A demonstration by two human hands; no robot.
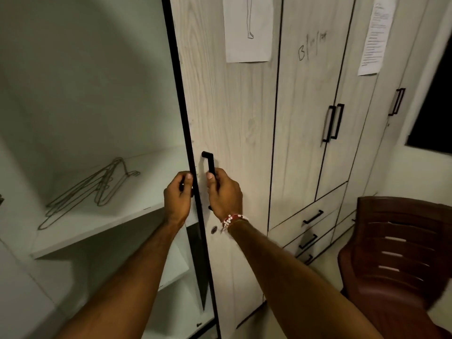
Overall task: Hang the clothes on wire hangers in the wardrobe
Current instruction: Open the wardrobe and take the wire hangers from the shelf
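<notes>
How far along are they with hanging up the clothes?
Barely started. Done: the left compartment stands open, with the wire hangers lying loose on its shelf. In hand: the right hand grips the black door handle, and the left hand grips a dark piece beside it. Left: nearly everything. No clothes are in view and no hanger hangs.

Both forearms [137, 272] are bare, the right hand [223, 192] carries at its wrist a bracelet [232, 219] of small red and white beads in several strands, and the left hand [178, 195] shows a short-trimmed thumbnail.
</notes>
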